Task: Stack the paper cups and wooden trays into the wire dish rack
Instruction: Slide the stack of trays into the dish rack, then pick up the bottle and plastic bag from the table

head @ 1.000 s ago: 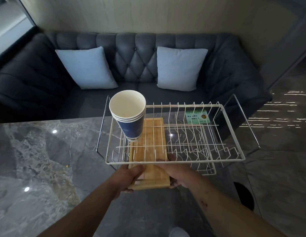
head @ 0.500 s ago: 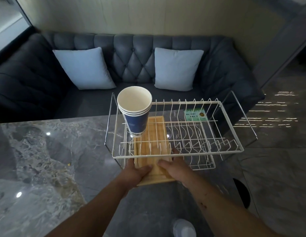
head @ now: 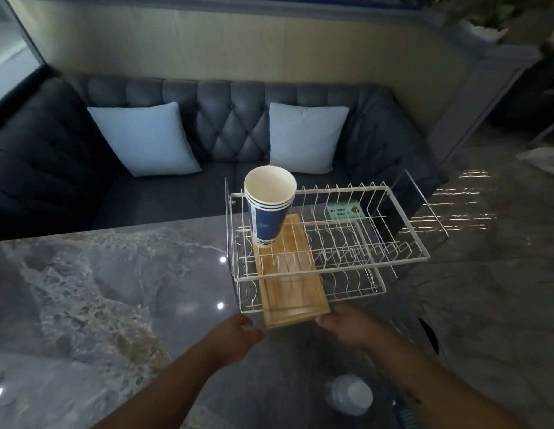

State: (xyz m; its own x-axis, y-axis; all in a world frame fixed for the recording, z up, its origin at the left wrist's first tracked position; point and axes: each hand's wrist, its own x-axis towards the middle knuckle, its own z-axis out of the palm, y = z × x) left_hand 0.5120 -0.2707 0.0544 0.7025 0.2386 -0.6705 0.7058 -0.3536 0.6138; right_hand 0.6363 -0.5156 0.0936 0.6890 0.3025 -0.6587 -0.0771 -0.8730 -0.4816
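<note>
**Tray released in the rack, hands backing off**

A dark tufted sofa [head: 207, 125] with two pale cushions sits behind a grey marble tabletop [head: 99, 289]. At the tabletop's right end stands the white wire dish rack [head: 331, 243]. Inside it, toward its left side, lies the wooden tray [head: 288, 274], its near end jutting out past the rack's front edge. A nested stack of paper cups [head: 269, 205] stands upright on the tray's far end.

Half a second ago both hands clasped the tray's near end; now they have let go, so the tray looks seated and this placement is probably done. The left hand [head: 235, 339] hovers just short of the tray, its grip loosely curled and empty. The right hand [head: 347, 329] has a relaxed, part-open grip holding nothing, fingertips [head: 319, 321] just beside the tray's near corner; whether they touch it is unclear.
</note>
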